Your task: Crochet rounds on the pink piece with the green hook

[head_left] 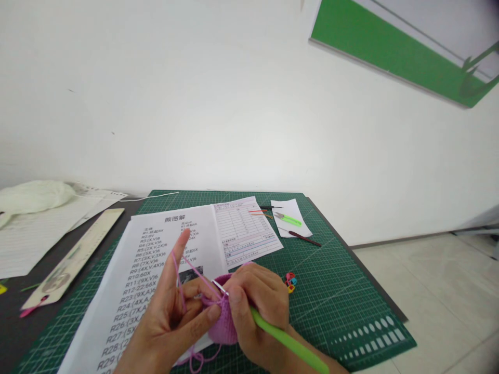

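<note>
A purple crocheted piece (223, 326) hangs between my two hands, above the printed sheet and the green mat. My left hand (175, 311) pinches its edge with thumb and fingers, while the index finger points up with purple yarn (180, 275) looped round it. My right hand (259, 306) is closed round a crochet hook with a light green handle (288, 343). The hook's metal tip lies at the top edge of the piece. Loose purple yarn (197, 358) curls beneath the piece.
A printed pattern sheet (113, 291) and a smaller form (245, 228) lie on the green cutting mat (331, 275). Green snips (290, 220), a dark red tool (304, 239) and coloured stitch markers (290, 281) are at the right. Pale yarn (37, 196) and a bookmark-like strip (78, 254) are left.
</note>
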Demonstrator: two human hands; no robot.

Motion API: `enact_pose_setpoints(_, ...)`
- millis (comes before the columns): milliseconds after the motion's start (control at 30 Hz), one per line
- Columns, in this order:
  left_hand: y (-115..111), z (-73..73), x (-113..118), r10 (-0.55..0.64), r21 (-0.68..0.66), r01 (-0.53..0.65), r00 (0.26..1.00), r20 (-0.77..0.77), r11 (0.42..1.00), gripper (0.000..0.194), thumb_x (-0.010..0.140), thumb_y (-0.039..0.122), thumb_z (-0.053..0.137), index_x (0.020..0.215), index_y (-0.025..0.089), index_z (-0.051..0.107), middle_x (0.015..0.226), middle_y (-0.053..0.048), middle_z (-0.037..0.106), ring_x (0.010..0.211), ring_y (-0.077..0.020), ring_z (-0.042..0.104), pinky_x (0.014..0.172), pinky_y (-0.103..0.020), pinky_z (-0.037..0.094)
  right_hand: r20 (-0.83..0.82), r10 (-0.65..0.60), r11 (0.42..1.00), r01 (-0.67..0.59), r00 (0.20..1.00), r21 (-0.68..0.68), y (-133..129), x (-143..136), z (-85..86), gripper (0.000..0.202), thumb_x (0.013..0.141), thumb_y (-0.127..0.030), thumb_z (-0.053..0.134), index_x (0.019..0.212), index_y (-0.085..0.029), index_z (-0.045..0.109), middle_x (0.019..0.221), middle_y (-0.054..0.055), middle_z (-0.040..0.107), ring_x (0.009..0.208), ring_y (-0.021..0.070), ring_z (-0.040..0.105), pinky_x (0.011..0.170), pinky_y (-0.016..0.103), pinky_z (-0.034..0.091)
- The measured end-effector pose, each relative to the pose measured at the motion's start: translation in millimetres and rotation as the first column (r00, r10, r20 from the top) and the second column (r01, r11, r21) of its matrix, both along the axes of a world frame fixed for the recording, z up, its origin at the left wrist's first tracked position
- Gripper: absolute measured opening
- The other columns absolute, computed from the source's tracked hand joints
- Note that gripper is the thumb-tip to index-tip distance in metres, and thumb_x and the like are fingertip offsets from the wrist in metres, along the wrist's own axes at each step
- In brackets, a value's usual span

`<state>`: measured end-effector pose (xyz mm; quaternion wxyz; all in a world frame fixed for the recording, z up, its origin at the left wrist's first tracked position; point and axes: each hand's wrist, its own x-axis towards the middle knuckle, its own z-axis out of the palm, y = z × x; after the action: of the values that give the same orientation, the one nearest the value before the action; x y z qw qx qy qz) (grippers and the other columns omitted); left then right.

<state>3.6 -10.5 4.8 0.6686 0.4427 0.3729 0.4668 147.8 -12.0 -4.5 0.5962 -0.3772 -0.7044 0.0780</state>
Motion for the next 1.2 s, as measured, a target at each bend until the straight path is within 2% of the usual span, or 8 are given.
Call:
enact_pose_setpoints(133, -1.5, -1.7, 2.6, 0.003, 0.008, -0.004, 1.0, 0.025, 1.0, 0.102, 0.076, 0.018, 0.077, 0.148, 0.052, 0.012, 0.066, 0.005, 0.07, 0.06, -0.0144, 0.064, 0.059, -0.022, 0.047, 0.059, -0.093, 0.993, 0.088, 0.994, 0.083, 1.9, -1.3, -3.6, 0.031, 0.092, -0.015, 0.039, 0.062, -0.021, 0.044, 0.051, -0.002, 0.047, 0.049, 0.0115, 0.043, 0.051, 0.028, 0.035)
enact_pose_setpoints(267, -2.3, 3.0, 4.3, 0.054, -0.014, -0.053, 0.997, 0.059, 0.998, 0.102, 0.075, 0.02, 0.079, 0.146, 0.056, 0.015, 0.077, 0.007, 0.072, 0.055, -0.0102, 0.059, 0.061, -0.02, 0.05, 0.0, -0.098, 0.995, 0.098, 0.995, -0.028, 2.5, -0.6, -2.7, 0.035, 0.093, -0.017, 0.04, 0.059, -0.022, 0.034, 0.051, -0.004, 0.039, 0.048, 0.0097, 0.04, 0.048, 0.026, 0.032)
enact_pose_setpoints(400, 3.3, 9.7, -1.6, 0.171, -0.242, -0.138, 0.978, 0.122, 0.96, 0.067, 0.081, 0.029, 0.073, 0.138, 0.05, 0.044, 0.086, 0.006, 0.074, 0.073, -0.0092, 0.065, 0.073, -0.012, 0.051, -0.002, -0.052, 0.993, 0.052, 0.999, -0.108, 1.4, 1.4, 0.8, 0.037, 0.094, -0.018, 0.039, 0.058, -0.021, 0.032, 0.051, -0.005, 0.036, 0.046, 0.0074, 0.04, 0.049, 0.025, 0.03)
enact_pose_setpoints(433, 5.1, 10.3, -3.9, 0.178, -0.277, -0.135, 0.975, 0.136, 0.951, 0.06, 0.083, 0.027, 0.072, 0.136, 0.046, 0.05, 0.083, 0.006, 0.073, 0.065, -0.0071, 0.062, 0.071, -0.011, 0.05, 0.0, -0.048, 0.993, 0.048, 0.999, -0.107, 1.2, 1.5, 1.6, 0.037, 0.094, -0.018, 0.039, 0.058, -0.02, 0.032, 0.051, -0.005, 0.036, 0.046, 0.0071, 0.039, 0.049, 0.025, 0.03)
enact_pose_setpoints(600, 9.4, 8.6, -9.7, 0.167, -0.225, -0.12, 0.965, 0.202, 0.967, 0.047, 0.079, 0.02, 0.075, 0.124, 0.029, 0.066, 0.06, 0.007, 0.057, 0.052, -0.0072, 0.053, 0.062, -0.013, 0.052, 0.013, -0.022, 0.998, 0.022, 1.0, -0.053, 2.9, -0.2, 2.3, 0.035, 0.093, -0.016, 0.039, 0.059, -0.02, 0.031, 0.051, -0.005, 0.037, 0.046, 0.0074, 0.039, 0.049, 0.025, 0.029)
enact_pose_setpoints(967, -2.6, 11.0, -1.0, 0.298, -0.075, -0.293, 0.953, 0.056, 0.953, 0.054, 0.079, 0.032, 0.074, 0.13, 0.025, 0.059, 0.055, 0.009, 0.044, 0.054, -0.0119, 0.04, 0.057, -0.018, 0.04, 0.113, 0.017, 0.991, -0.032, 0.993, 0.13, 19.9, 9.5, -6.1, 0.029, 0.091, -0.016, 0.042, 0.062, -0.021, 0.045, 0.052, -0.002, 0.05, 0.049, 0.0121, 0.043, 0.053, 0.029, 0.032)
enact_pose_setpoints(1100, -14.9, 8.7, 4.5, 0.369, -0.041, -0.368, 0.929, 0.026, 0.929, 0.056, 0.076, 0.039, 0.075, 0.128, 0.027, 0.06, 0.056, 0.008, 0.046, 0.057, -0.0136, 0.041, 0.056, -0.02, 0.04, 0.073, 0.058, 0.997, -0.062, 0.996, 0.054, 22.8, 14.1, -4.9, 0.028, 0.089, -0.022, 0.045, 0.062, -0.02, 0.052, 0.053, -0.001, 0.052, 0.05, 0.0124, 0.045, 0.055, 0.029, 0.032)
enact_pose_setpoints(1200, -20.5, 9.8, 6.7, 0.399, -0.018, -0.398, 0.916, 0.052, 0.917, 0.055, 0.074, 0.04, 0.077, 0.126, 0.029, 0.062, 0.056, 0.008, 0.047, 0.056, -0.0134, 0.04, 0.052, -0.018, 0.039, -0.049, 0.064, 0.992, -0.069, 0.997, -0.11, 20.8, 13.1, -1.2, 0.036, 0.092, -0.026, 0.043, 0.058, -0.018, 0.053, 0.05, -0.001, 0.049, 0.049, 0.0113, 0.044, 0.052, 0.027, 0.031)
